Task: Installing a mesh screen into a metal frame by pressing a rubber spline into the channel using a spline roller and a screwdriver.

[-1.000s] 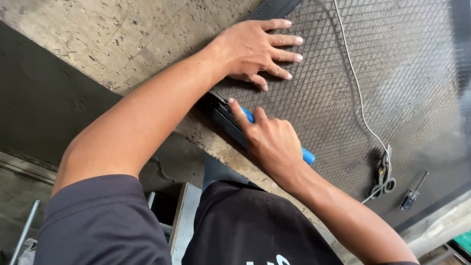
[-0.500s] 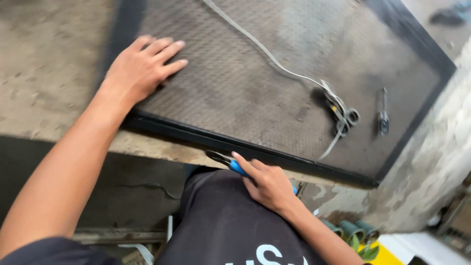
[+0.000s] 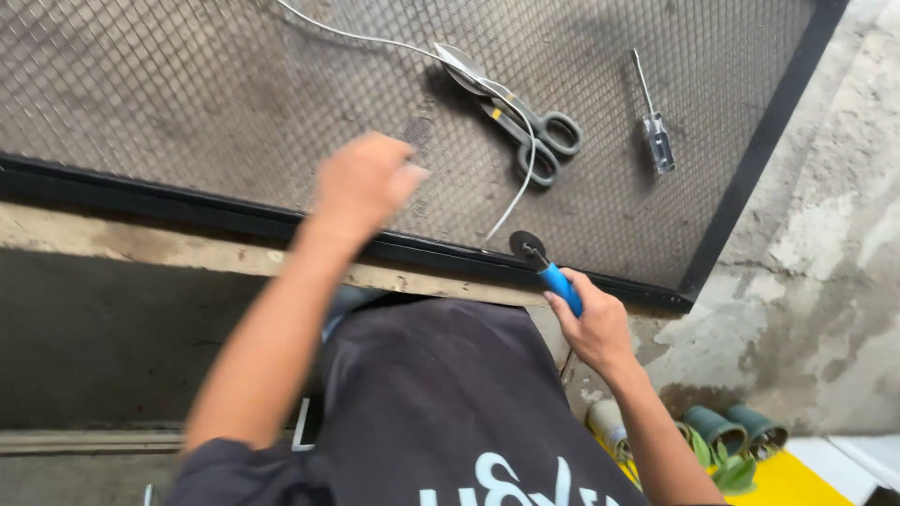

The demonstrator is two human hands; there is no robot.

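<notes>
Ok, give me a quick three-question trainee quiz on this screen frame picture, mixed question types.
1. True or false: the right hand holds a blue-handled roller tool at the black frame.
2. Which lies farther right on the mesh: A) the scissors or B) the screwdriver?
3. Fill in: the white cord runs across the mesh and past the ______.

Key: 1 true; 2 B; 3 scissors. The left hand is blurred above the mesh.
</notes>
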